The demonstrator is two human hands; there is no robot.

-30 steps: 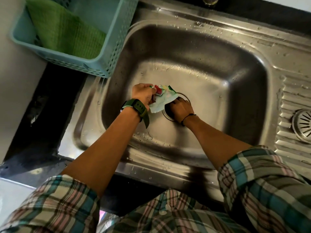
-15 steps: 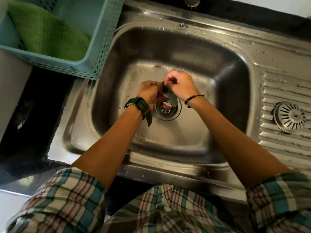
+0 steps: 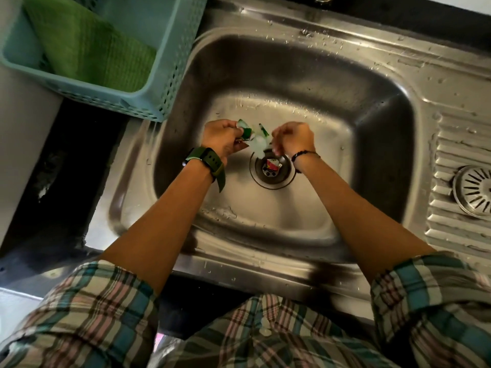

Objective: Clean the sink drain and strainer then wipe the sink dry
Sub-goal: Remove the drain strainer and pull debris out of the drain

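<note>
A wet steel sink [image 3: 345, 144] fills the view. Its open drain [image 3: 273, 181] holds a red and white wrapper scrap [image 3: 272, 165]. Just above the drain, my left hand [image 3: 223, 138] grips a crumpled green and white plastic wrapper [image 3: 253, 135]. My right hand [image 3: 292, 139], fingers curled, pinches the wrapper's other end. The round metal strainer [image 3: 475, 191] lies out of the drain on the ribbed drainboard at the right.
A teal plastic basket [image 3: 164, 83] holding a green cloth [image 3: 87, 49] overhangs the sink's left rim. Water drops dot the basin floor and back ledge. A dark countertop [image 3: 66, 176] lies to the left.
My right hand came up out of the drain and met the left hand at the wrapper. Both hands now hold it slightly apart above the drain, where a red scrap has become visible.
</note>
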